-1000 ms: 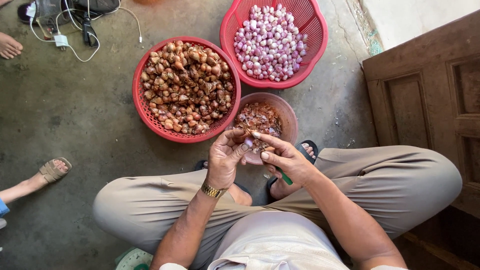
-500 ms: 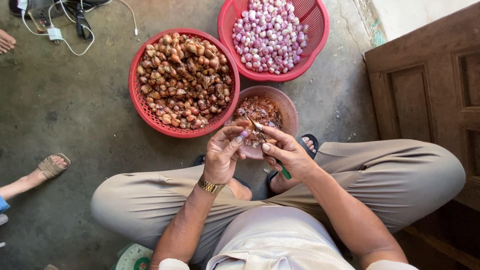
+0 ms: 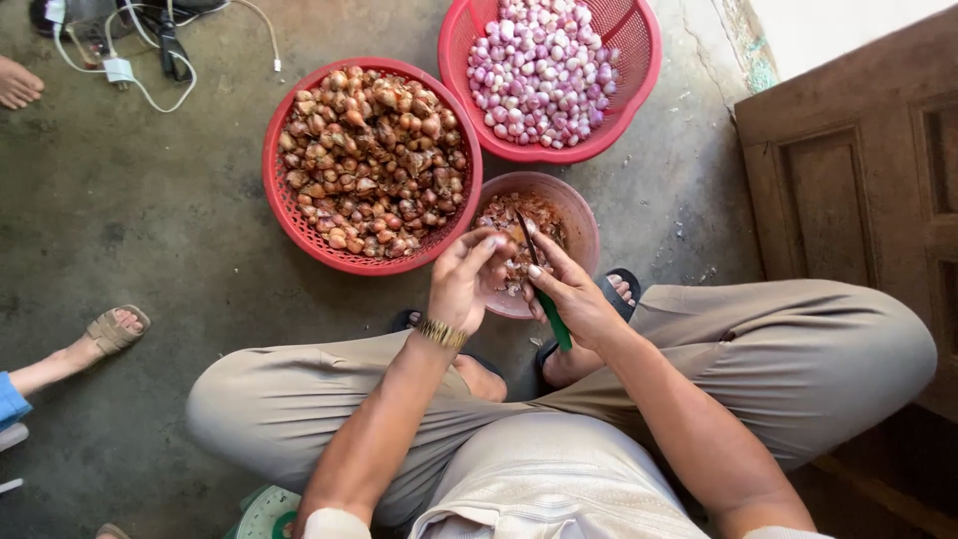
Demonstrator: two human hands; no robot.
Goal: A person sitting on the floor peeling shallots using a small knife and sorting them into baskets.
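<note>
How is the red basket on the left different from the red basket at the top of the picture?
The left basket holds brown, unpeeled shallots; the top basket holds pale purple, peeled ones. The left basket shows whole, while the top basket is cut off by the picture's edge. The left basket lies nearer the left hand. Both are red, round, mesh-walled and well filled.

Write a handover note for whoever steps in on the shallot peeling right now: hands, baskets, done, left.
Left hand: pinching a small shallot, mostly hidden by the fingers, over the small pink plastic bowl of peelings.
Right hand: gripping the green-handled paring knife, blade pointing toward the left hand's fingertips.
Things: the large red plastic basket of brown unpeeled shallots sits front left on the concrete floor; the red plastic basket of pale purple peeled shallots sits beyond the bowl.
Done: a good heap peeled.
Left: the unpeeled basket is nearly full.
</note>
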